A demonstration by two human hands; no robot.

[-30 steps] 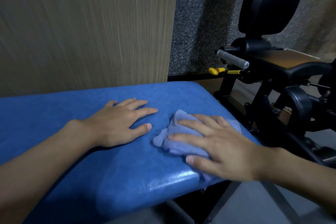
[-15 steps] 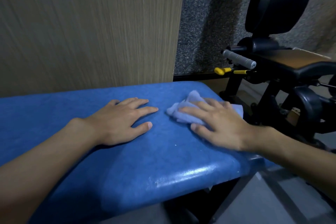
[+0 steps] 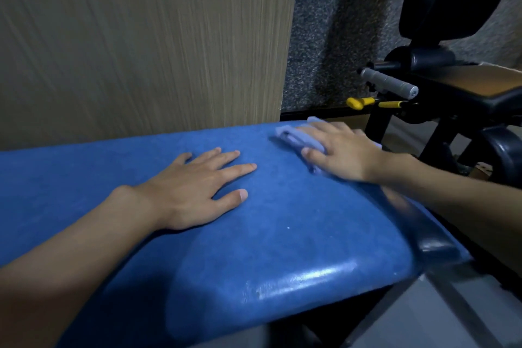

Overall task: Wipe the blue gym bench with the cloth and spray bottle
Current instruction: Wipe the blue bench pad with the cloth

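The blue gym bench fills the lower part of the head view, its padded end at the right. My left hand lies flat on the pad with fingers spread and straight. My right hand presses a light blue cloth onto the far right corner of the pad, fingers stretched over it. The cloth is bunched under the palm, and only its left edge and a bit at the right show. No spray bottle is in view.
A wood-grain panel rises right behind the bench. A black exercise machine with a grey handle and yellow knobs stands close at the right. Grey floor shows below the bench end.
My right hand has slid the cloth from the near right edge of the pad away to the far right corner. My left hand has stayed flat in the same spot.
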